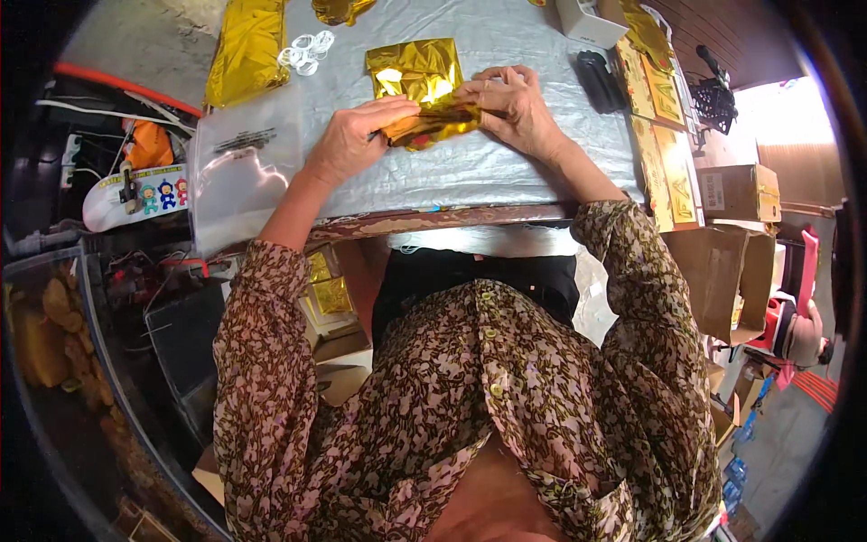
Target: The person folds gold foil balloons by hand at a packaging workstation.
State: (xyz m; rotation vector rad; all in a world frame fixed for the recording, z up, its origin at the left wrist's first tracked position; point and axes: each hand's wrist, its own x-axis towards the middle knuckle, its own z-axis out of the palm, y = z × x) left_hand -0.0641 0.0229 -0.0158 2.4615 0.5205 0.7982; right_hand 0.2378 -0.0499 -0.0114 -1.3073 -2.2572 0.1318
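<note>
Near the front of the table, my left hand point(352, 137) and my right hand point(517, 108) hold a bunched, shiny gold foil piece point(433, 128) between them. The left fingers press on its left end, and those of the right are curled over its right end. Just beyond lies a flat gold foil sheet point(414, 61); whether it joins the held piece I cannot tell. White loops point(307, 52), like rubber bands or string, lie in a small heap farther left. A clear plastic sheet or bag point(248, 163) hangs over the table's left front edge.
The table point(542, 54) has a silvery cover. A long gold foil stack point(246, 54) lies at the far left. On the right are a black object point(600, 81), a small white box point(591, 20) and gold printed packs point(664, 163). Cardboard boxes point(722, 271) stand beyond the right edge.
</note>
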